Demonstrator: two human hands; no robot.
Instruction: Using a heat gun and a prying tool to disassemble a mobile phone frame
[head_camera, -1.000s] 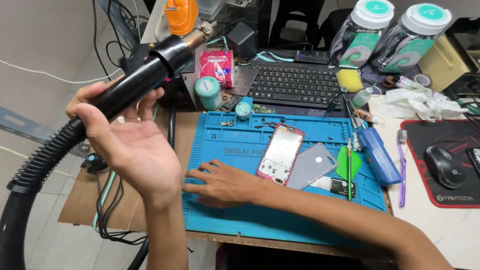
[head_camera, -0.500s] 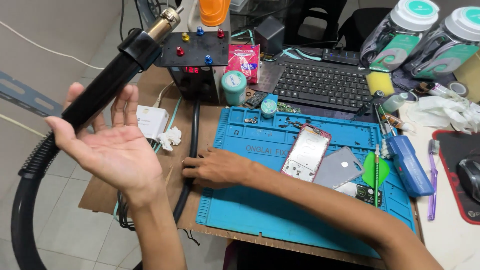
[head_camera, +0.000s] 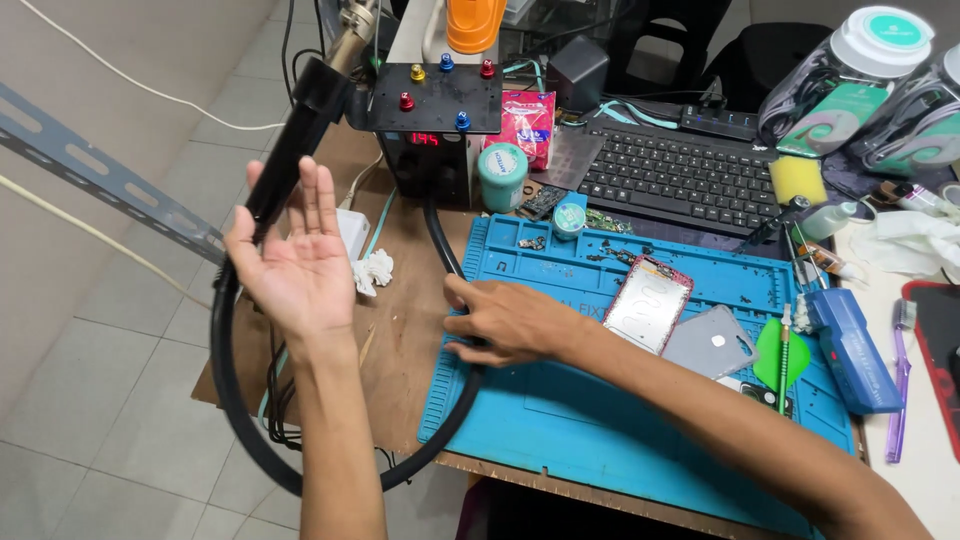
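Note:
My left hand (head_camera: 290, 260) is raised over the table's left edge, palm toward me and fingers spread. The black hot-air handle (head_camera: 295, 140) runs behind its fingers, nozzle pointing up toward the station (head_camera: 430, 150). Whether the hand still supports the handle is unclear. Its thick black hose (head_camera: 230, 400) loops down and round to the right. My right hand (head_camera: 500, 322) lies flat on the left edge of the blue work mat (head_camera: 600, 420), fingers over the hose there. An opened phone with a pink rim (head_camera: 650, 305) and a grey back cover (head_camera: 710, 340) lie on the mat.
A black keyboard (head_camera: 680, 180) sits behind the mat, with two lidded jars (head_camera: 840, 80) at the back right. A teal tub (head_camera: 502, 175), a pink packet (head_camera: 525, 120), a blue tool (head_camera: 850, 350) and a green pick (head_camera: 775, 355) lie around. A metal rail (head_camera: 100, 170) crosses the tiled floor on the left.
My left hand went from gripping the handle to an open palm, and the handle swung upright toward the station. My right hand slid left from the mat onto the hose.

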